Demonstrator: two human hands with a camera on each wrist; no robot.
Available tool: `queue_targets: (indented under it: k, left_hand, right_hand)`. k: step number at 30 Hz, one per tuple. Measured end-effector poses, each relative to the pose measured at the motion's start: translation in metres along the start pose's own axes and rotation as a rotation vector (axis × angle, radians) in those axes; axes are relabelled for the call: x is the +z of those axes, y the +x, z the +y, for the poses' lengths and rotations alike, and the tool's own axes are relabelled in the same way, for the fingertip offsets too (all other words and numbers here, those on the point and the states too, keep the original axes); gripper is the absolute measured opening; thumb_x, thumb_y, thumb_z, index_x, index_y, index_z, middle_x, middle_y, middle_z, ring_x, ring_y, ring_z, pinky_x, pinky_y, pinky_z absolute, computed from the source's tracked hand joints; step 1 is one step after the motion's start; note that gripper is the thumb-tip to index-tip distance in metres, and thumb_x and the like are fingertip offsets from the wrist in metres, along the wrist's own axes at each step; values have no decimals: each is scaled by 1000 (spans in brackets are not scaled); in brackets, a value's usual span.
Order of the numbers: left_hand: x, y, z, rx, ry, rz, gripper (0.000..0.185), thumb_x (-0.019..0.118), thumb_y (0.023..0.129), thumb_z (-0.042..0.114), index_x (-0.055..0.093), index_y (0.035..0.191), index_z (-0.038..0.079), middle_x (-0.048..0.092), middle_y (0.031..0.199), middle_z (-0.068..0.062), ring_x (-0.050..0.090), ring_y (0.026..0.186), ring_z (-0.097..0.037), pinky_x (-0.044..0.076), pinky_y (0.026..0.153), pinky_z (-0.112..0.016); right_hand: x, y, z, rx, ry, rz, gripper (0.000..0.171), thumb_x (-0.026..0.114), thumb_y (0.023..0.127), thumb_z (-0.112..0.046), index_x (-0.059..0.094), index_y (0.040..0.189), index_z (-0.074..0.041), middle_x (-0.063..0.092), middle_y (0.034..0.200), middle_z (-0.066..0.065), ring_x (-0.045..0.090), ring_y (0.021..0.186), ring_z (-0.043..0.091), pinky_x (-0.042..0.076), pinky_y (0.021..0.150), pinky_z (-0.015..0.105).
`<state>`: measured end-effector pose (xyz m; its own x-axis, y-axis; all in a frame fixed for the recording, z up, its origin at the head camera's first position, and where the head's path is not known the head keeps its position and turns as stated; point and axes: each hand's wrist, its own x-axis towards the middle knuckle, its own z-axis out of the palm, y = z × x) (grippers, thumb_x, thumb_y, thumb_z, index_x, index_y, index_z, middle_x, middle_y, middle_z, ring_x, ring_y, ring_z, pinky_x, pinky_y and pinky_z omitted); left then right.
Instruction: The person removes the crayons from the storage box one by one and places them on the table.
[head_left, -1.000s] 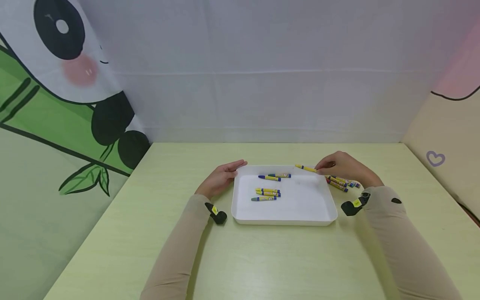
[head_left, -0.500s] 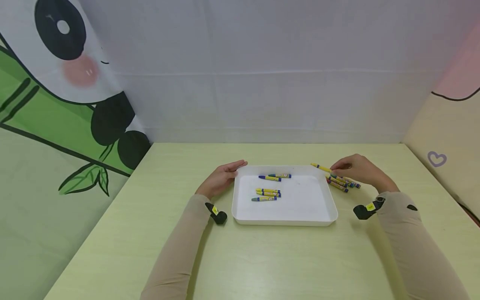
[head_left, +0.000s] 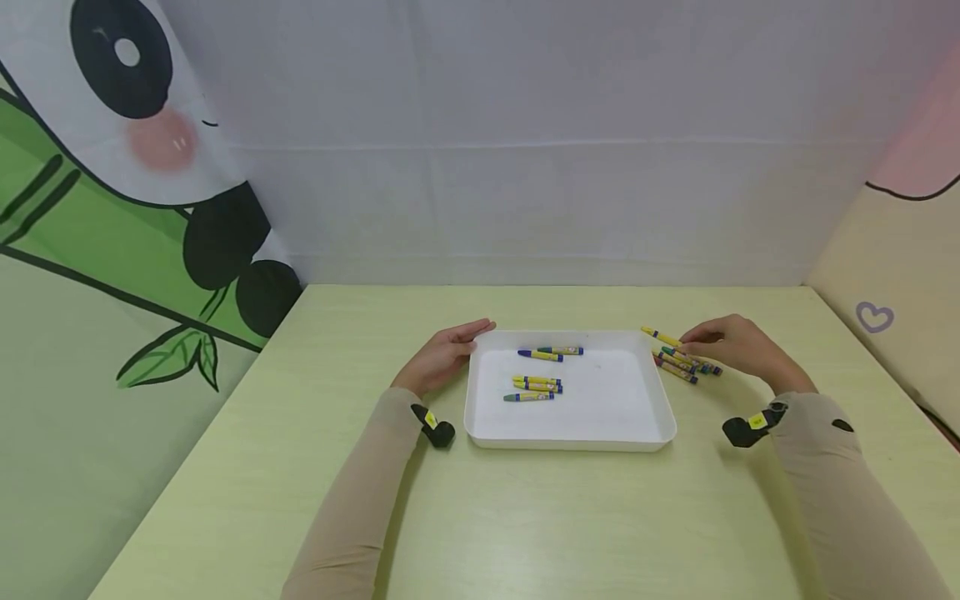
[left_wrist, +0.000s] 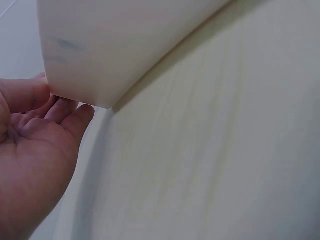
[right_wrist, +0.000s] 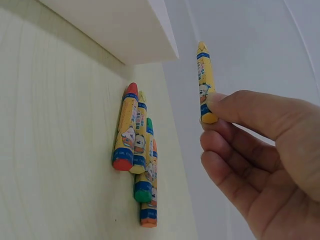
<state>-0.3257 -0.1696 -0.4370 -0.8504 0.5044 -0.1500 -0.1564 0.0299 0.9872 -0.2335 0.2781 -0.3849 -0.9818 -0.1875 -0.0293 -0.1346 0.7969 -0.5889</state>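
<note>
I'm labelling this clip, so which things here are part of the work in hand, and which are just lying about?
In use:
- right hand pinching a yellow crayon
- loose crayons on the table beside the tray
- white tray with five crayons in it
- left hand resting against the tray

Lying about:
- panda backdrop
- table

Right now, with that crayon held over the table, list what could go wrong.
1. The right hand pinches the yellow crayon only at its end, so it could tip out of the grip and fall short of the white tray.
2. The loose pile of crayons lies just under that hand; a low sweep might scatter them.
3. The left hand only touches the tray's edge, so a bump could slide it.
</note>
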Motion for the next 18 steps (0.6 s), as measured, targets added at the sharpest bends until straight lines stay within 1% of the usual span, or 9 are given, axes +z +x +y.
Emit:
queue_targets:
  k: [5, 13, 18]
  left_hand:
    - [0, 0, 0, -3, -1, 9, 49, 36, 101, -2, 40, 147, 12, 39, 153, 0, 30, 144, -17, 28, 118, -37]
    - [0, 0, 0, 0, 5, -1, 49, 36, 101, -2, 39, 148, 11, 38, 154, 0, 28, 145, -17, 28, 118, -36]
    - [0, 0, 0, 2, 5, -6, 49, 35, 101, -3, 39, 148, 11, 37, 154, -1, 28, 145, -18, 27, 118, -37]
  right_hand:
    - [-1, -3, 4, -1, -11, 16, 36, 60, 95, -32, 68, 116, -3, 67, 116, 19, 60, 107, 35, 52, 86, 48]
    - [-1, -8, 17, 5, -41, 55, 37, 59, 96, -30, 67, 115, 1, 66, 115, 24, 60, 106, 40, 50, 86, 52]
    - [0, -11, 26, 29, -38, 51, 39, 58, 97, -30, 66, 117, 3, 65, 115, 25, 59, 107, 42, 49, 86, 54]
